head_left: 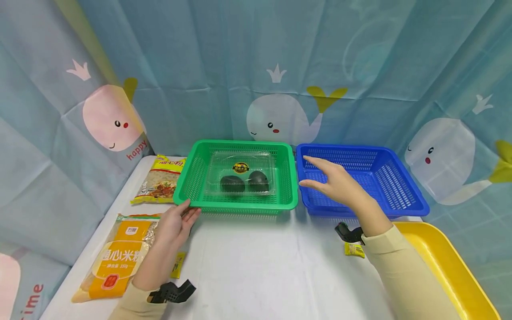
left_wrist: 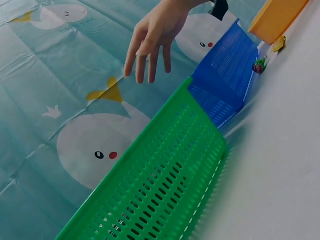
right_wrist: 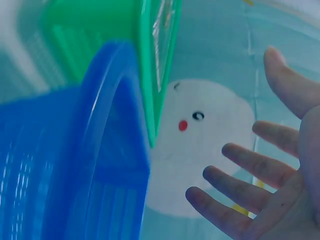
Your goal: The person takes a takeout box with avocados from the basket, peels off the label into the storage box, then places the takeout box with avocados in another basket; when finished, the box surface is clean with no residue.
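1. Both grips hold nothing. The left hand [head_left: 174, 224] lies flat on the tabletop [head_left: 256, 266] with its fingers straight, and its fingertips touch the near left corner of the green basket [head_left: 236, 202].
2. The right hand [head_left: 340, 184] is spread wide in the air (fingers apart, palm down) over the left part of the blue basket [head_left: 400, 191]. It touches nothing.
3. Just past the left fingertips, inside the green basket, sits a clear plastic box [head_left: 240, 175] with two dark round things [head_left: 233, 183] in it.
4. The blue basket stands right beside the green one, on the right hand's side.
5. Under the left wrist lies an orange noodle bag [head_left: 114, 258]. A second yellow bag [head_left: 160, 180] lies farther back, left of the green basket.
6. A small yellow packet [head_left: 354, 250] lies by the right wrist, and a yellow tray [head_left: 448, 262] sits to the right of that arm.
7. A whale curtain [head_left: 280, 66] hangs behind both baskets.
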The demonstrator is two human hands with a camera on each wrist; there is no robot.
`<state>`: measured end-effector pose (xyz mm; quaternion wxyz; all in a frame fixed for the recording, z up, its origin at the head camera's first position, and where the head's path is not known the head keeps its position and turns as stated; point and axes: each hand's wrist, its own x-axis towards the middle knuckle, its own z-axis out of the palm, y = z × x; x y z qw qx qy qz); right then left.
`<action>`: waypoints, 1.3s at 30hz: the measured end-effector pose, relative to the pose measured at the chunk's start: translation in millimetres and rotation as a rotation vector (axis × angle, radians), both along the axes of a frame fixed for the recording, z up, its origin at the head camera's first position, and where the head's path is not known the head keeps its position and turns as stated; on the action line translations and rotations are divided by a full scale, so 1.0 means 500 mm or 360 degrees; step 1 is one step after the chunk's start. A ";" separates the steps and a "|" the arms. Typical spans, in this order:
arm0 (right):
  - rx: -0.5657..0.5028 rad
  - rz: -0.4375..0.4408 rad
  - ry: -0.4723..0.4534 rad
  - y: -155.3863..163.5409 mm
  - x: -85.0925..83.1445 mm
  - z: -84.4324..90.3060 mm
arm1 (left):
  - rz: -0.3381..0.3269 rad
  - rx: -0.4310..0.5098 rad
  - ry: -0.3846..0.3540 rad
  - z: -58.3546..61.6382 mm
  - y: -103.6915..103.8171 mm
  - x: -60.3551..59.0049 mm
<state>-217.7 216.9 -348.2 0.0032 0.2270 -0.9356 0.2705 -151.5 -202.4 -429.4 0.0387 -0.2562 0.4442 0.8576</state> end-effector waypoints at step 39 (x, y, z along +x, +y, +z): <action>-0.0837 -0.0377 -0.0840 -0.212 -0.144 -0.093 | -0.0012 0.0077 0.0066 -0.008 0.006 -0.003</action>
